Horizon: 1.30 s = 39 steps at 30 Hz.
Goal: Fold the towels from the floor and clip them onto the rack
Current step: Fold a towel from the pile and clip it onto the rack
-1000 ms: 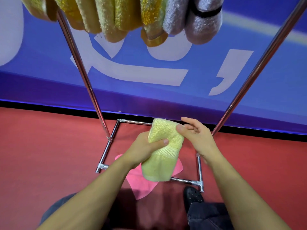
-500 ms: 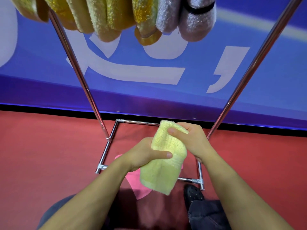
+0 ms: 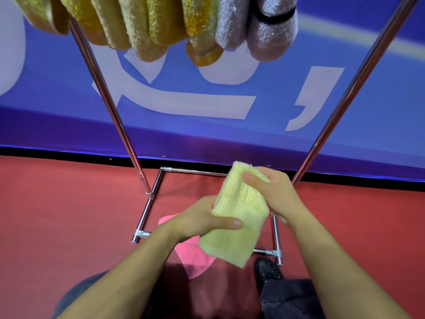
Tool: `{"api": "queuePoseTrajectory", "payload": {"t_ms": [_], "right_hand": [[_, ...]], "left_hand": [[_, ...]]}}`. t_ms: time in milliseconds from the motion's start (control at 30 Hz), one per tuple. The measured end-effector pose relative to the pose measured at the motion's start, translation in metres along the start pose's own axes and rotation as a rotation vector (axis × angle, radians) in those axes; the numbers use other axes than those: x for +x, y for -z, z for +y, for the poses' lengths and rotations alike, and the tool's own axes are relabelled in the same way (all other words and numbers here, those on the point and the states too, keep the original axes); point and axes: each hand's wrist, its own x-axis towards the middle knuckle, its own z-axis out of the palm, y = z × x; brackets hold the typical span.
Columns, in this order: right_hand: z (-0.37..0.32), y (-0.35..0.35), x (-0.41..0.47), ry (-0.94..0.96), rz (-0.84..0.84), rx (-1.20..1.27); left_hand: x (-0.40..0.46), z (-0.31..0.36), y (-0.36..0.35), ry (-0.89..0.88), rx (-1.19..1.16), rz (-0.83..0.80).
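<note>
The folded pale-yellow terry towel (image 3: 239,212) stands nearly upright between both hands — left hand (image 3: 200,221) gripping its middle, right hand (image 3: 273,192) pinching its top — directly below the chrome rack's (image 3: 110,100) hung towels (image 3: 161,26).

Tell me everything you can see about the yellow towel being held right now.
The yellow towel is pale yellow terry cloth with a woven herringbone band across its middle. It is folded into a narrow, thick bundle, held in the air above the rack's base, tilted with its looped top end away from the person. The left hand grips its middle, thumb across the band; the right hand grips the upper end, one finger pressed on the front. The lower end hangs free over the pink towel on the floor.
</note>
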Motion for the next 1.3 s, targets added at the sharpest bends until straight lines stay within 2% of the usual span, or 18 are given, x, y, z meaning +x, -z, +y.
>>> {"api": "queuePoseTrajectory", "payload": {"t_ms": [100,233,367,467,533,633,833,933,1000,1067,1300], "right_hand": [[0.003,-0.003,0.001,0.009,-0.027,-0.046],[0.012,-0.007,0.006,0.037,0.105,-0.073],[0.02,-0.021,0.003,0.102,0.246,-0.195],[0.027,-0.035,-0.001,0.075,0.164,-0.202],[0.029,-0.045,-0.003,-0.001,0.051,-0.17],[0.034,-0.054,-0.005,-0.071,-0.037,-0.187],[0.03,-0.054,-0.01,-0.018,0.023,-0.071],[0.028,-0.053,-0.011,0.047,0.079,-0.135],[0.028,-0.053,-0.012,0.081,0.112,-0.173],[0.026,-0.054,-0.014,0.098,0.136,-0.173],[0.019,-0.048,-0.02,0.15,0.145,-0.22]], "left_hand": [[0.003,-0.005,-0.004,-0.023,-0.047,0.065],[0.011,-0.014,-0.006,-0.022,-0.081,0.193],[0.022,-0.024,0.001,-0.065,-0.005,0.497],[0.028,-0.031,0.003,-0.108,0.091,0.675],[0.029,-0.031,0.002,-0.155,0.137,0.682],[0.029,-0.031,-0.003,-0.242,0.16,0.58],[0.021,-0.022,-0.011,-0.225,0.046,0.398],[0.017,-0.012,-0.018,-0.267,-0.083,0.383],[0.018,-0.01,-0.022,-0.295,-0.13,0.436],[0.019,-0.012,-0.024,-0.315,-0.065,0.498],[0.02,-0.009,-0.028,-0.293,0.408,0.815]]}}
